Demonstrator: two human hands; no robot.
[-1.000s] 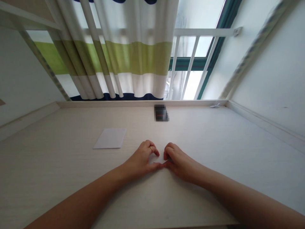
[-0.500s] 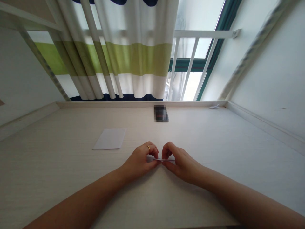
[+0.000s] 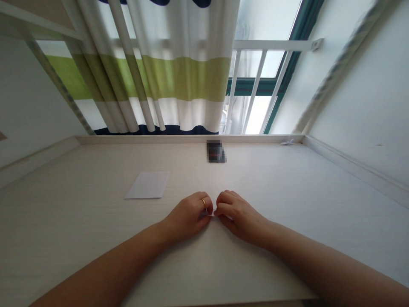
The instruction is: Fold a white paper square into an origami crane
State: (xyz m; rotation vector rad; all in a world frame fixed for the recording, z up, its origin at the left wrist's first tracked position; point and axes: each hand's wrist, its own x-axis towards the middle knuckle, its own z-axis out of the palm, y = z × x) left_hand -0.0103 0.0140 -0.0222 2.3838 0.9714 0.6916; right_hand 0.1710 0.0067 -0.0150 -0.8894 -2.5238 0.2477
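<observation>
My left hand [image 3: 190, 215], with a gold ring on one finger, and my right hand [image 3: 236, 215] rest close together on the pale wooden desk [image 3: 96, 238]. Both have their fingers curled in a pinch. Between the fingertips shows a thin sliver of a small folded white paper [image 3: 209, 215], mostly hidden by the fingers. Both hands grip it from opposite sides, just above or on the desk surface.
A flat white sheet of paper [image 3: 148, 185] lies to the left of my hands. A small dark blurred object [image 3: 215, 151] sits near the desk's back edge. A tiny white folded thing [image 3: 286, 142] is at the back right corner. Striped curtain and window railing stand behind.
My hands have drawn closer together. The fingers curled down over the small paper, which shows less than half a second ago.
</observation>
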